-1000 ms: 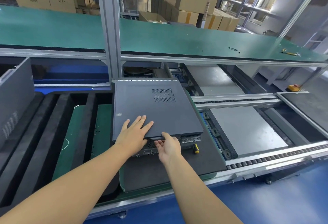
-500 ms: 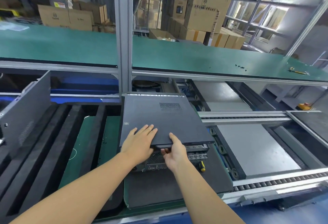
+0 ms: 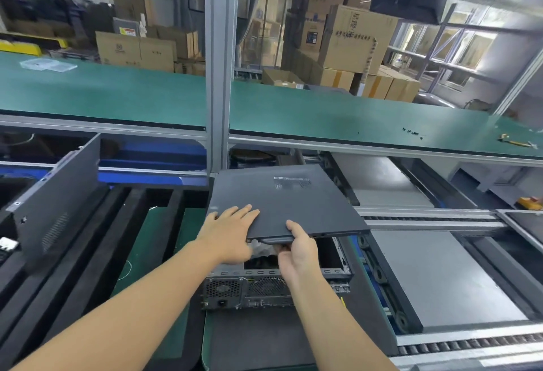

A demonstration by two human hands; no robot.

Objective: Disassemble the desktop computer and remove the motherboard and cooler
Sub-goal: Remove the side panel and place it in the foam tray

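Note:
The dark grey desktop computer case (image 3: 273, 288) lies flat on a black mat, its rear panel with vents and ports facing me. Its flat cover panel (image 3: 293, 203) is raised at the near edge and tilts up over the case. My left hand (image 3: 229, 232) lies with spread fingers on the panel's near left part, thumb under the edge. My right hand (image 3: 296, 250) grips the handle recess at the panel's near edge. Inside the case only a dark gap shows; the motherboard and cooler are hidden.
Another grey cover panel (image 3: 55, 203) leans upright at the left among black foam rails (image 3: 88, 268). A yellow-handled screwdriver (image 3: 342, 301) peeks out right of the case. A roller conveyor (image 3: 470, 341) runs to the right. A green bench top (image 3: 323, 112) with several small screws (image 3: 412, 133) lies behind.
The cover panel has come up off the case at its near edge, which exposes the rear panel and a gap inside. Both hands rose with it. The view has tilted upward.

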